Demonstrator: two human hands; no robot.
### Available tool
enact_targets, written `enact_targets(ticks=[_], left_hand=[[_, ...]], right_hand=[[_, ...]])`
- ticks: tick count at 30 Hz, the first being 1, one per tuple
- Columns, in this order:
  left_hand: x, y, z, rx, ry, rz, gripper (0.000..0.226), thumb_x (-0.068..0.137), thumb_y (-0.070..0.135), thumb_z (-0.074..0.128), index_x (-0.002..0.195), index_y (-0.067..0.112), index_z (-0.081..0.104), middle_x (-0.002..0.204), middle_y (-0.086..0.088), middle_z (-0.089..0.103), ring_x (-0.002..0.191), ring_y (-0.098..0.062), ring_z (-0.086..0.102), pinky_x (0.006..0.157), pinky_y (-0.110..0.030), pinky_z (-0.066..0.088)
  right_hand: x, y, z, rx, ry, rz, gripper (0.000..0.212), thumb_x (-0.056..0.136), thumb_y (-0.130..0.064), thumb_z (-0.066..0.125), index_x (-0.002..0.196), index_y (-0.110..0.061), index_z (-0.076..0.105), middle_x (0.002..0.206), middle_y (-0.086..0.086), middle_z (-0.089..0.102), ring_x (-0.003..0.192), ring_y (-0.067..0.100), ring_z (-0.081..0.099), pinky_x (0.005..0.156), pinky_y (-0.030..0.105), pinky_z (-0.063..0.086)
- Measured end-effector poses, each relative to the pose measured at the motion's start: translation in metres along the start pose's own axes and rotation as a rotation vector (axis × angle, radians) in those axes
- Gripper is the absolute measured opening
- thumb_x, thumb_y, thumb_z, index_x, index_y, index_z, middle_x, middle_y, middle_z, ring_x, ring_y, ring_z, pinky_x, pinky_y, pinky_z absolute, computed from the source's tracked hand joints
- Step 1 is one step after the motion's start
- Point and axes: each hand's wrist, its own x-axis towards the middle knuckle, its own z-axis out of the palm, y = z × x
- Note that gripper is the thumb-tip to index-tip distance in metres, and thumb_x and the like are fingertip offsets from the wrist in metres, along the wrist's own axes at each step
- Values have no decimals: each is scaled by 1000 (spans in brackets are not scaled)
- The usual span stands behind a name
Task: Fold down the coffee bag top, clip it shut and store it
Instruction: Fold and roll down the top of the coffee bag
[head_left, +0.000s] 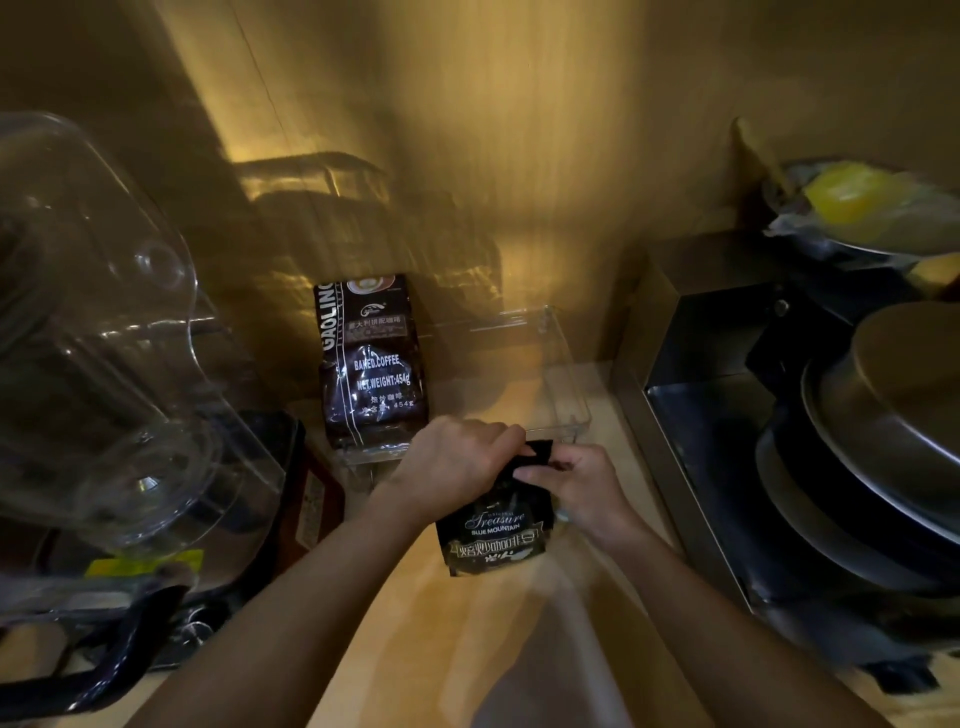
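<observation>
Both hands close on the top of the small black coffee bag (493, 535), which stands upright on the pale wooden desk (405, 613) just in front of the person. The left hand (457, 462) wraps its grip over the upper left of the bag, fist clenched around the gathered top. The right hand (576, 483) pinches the dark top flap from the right with its fingertips. No clip shows; one may be hidden in the fingers, but the dim light leaves that unsure.

From the head view, the bag looks like a soft, glossy foil pouch, partly filled, light and easily crumpled. Its slick skin will probably slide under loose fingers, so the flat top seam is the sensible place to hold, creasing it firmly while the base rests on the desk.

Behind it, a clear rigid plastic bin (561, 374) holds a larger coffee bag (371, 364) of shiny brown foil, standing at the bin's left end. A clear plastic blender jug (98, 332) bulges at the left. Stacked metal pans (883, 457), round and dull-sheened, sit at the right.
</observation>
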Motion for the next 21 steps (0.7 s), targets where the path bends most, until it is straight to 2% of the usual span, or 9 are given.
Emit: enact_targets(ticks=[2,3,5,8,10,13,17,19,21], left_hand=[[1,-1,0,24,56,4,19,84,25,52,72,11,56,49,1,58,36,-17,49,32,-20,32],[2,-1,1,26,76,5,19,85,25,52,71,12,55,48,1,57,36,-17,48,33,-20,31],[1,1,3,40,123,8,20,86,25,53,70,13,53,47,1,55,36,-17,47,36,-22,33],[3,-2,5,61,158,1,24,88,22,54,65,14,53,49,1,56,41,-16,48,44,-24,34],[2,-3,5,90,157,9,21,87,19,57,66,14,54,52,0,58,44,-17,48,49,-27,32],[-1,1,5,106,172,5,20,85,16,60,66,13,54,52,-1,57,45,-17,46,51,-26,30],[-4,3,6,114,212,8,24,87,19,57,64,13,54,50,-1,55,44,-16,47,52,-26,31],[-5,5,7,130,235,-5,26,88,21,56,63,13,54,49,-1,55,43,-16,46,52,-27,30],[-8,7,8,140,245,-8,28,89,23,55,63,13,55,49,0,55,43,-16,46,54,-27,29]], right_hand=[[0,5,-2,-107,-29,1,13,69,0,70,58,-1,63,65,11,61,61,18,56,57,29,44],[-2,7,-4,-144,-48,-2,20,69,1,70,53,-2,59,66,12,57,61,16,53,57,28,42],[-3,5,-5,-167,-60,-13,32,69,2,70,48,-19,57,67,2,57,59,8,54,57,22,44],[5,-7,-2,-139,-92,-61,28,66,-2,74,64,-28,66,85,-9,62,83,11,61,78,28,49],[9,-15,7,-51,-85,-73,26,63,-5,76,73,-27,67,91,-5,62,91,16,62,86,32,49],[10,-15,19,-62,-69,-87,26,60,-8,77,68,-31,66,88,0,63,85,17,63,80,31,50],[4,4,22,-55,-64,3,30,59,-12,81,75,-30,64,80,-8,69,75,2,66,67,17,51],[4,16,19,-97,-48,51,34,57,-14,82,80,-28,62,84,-4,70,77,5,66,63,14,50],[4,22,18,-127,-25,71,39,53,-20,84,86,-21,63,90,3,70,82,14,67,66,20,52]])
